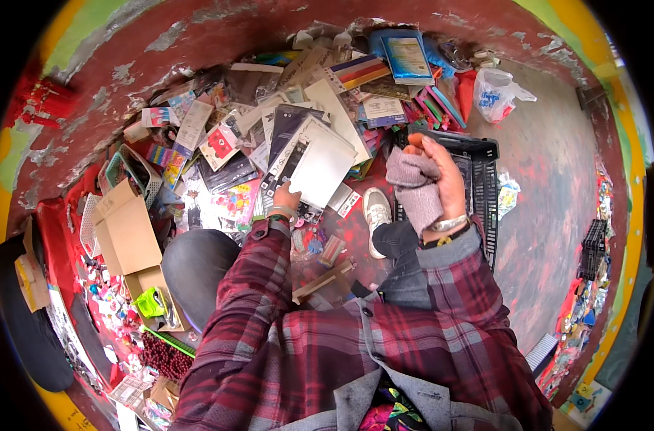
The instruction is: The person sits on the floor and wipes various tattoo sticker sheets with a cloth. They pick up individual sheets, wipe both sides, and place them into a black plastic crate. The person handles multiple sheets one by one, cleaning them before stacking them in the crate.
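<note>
In front of me, my left hand (286, 199) is at the near left edge of a flat white pad with a black printed strip (328, 161), fingers closed on that edge. The pad lies tilted on top of a heap of stationery. On the right, my right hand (448, 176) is raised and closed around a crumpled greyish-mauve cloth (417, 188). Part of the cloth hangs below the palm. Beneath the raised hand stands a black plastic crate (485, 194), partly hidden by my forearm.
Packaged goods and a blue-wrapped pack (406, 59) pile against the curved red wall. At left are an opened cardboard box (129, 233) and a plastic basket (144, 176). A white plastic bag (499, 95) lies on the floor at far right. My shoe (376, 215) is beside the crate.
</note>
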`<action>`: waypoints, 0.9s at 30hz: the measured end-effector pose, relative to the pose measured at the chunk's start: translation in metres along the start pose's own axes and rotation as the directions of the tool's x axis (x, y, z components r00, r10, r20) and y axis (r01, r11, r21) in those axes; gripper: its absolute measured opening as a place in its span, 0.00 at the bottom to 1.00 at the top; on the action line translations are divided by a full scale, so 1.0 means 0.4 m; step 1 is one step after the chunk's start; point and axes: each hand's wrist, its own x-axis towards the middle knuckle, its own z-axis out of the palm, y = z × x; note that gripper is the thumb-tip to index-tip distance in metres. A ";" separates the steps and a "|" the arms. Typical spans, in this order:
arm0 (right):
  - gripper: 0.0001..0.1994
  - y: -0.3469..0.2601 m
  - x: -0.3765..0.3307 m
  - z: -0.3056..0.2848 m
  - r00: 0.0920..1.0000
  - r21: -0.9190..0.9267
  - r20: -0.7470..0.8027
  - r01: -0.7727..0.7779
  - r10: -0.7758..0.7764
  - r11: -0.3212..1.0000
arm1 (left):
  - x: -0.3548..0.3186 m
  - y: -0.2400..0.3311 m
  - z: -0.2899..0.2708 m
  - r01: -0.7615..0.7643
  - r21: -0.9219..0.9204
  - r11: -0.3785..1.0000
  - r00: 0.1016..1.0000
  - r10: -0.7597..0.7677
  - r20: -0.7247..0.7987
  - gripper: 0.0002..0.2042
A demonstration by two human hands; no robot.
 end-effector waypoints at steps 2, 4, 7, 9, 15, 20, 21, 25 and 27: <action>0.11 -0.003 0.002 0.000 0.999 0.001 -0.037 -0.036 0.036 0.999 | 0.011 0.028 0.019 -0.021 -0.013 1.000 0.997 0.020 -0.073 0.28; 0.11 -0.008 0.008 -0.002 0.997 0.015 -0.041 -0.066 0.067 0.998 | 0.022 0.066 0.023 -0.019 -0.003 1.000 0.991 0.018 -0.136 0.28; 0.11 -0.019 0.000 0.011 0.994 0.014 -0.051 -0.101 0.101 0.995 | 0.052 0.075 0.045 0.013 0.054 0.998 0.975 -0.001 -0.220 0.27; 0.11 -0.020 0.004 0.003 0.993 0.020 -0.014 -0.113 0.113 0.993 | 0.051 0.113 0.044 0.023 0.127 0.992 0.983 0.000 -0.182 0.29; 0.11 -0.020 0.014 -0.002 0.986 0.037 0.050 -0.159 0.157 0.987 | 0.043 0.209 0.019 0.117 0.373 0.921 0.987 -0.066 -0.147 0.22; 0.12 -0.014 0.019 0.008 0.987 -0.035 0.060 -0.147 0.148 0.989 | 0.084 0.168 0.072 0.149 0.573 0.806 0.983 -0.060 -0.171 0.12; 0.12 -0.017 0.018 0.012 0.986 -0.038 0.063 -0.151 0.153 0.988 | 0.085 0.166 0.073 0.139 0.554 0.821 0.986 -0.064 -0.152 0.12; 0.12 -0.015 0.018 0.006 0.985 -0.068 0.062 -0.156 0.160 0.985 | 0.082 0.149 0.079 0.106 0.360 0.927 0.994 -0.097 -0.043 0.11; 0.13 -0.013 0.018 0.007 0.983 -0.078 0.072 -0.164 0.169 0.983 | 0.078 0.113 0.097 0.085 0.156 0.984 0.995 -0.077 -0.056 0.14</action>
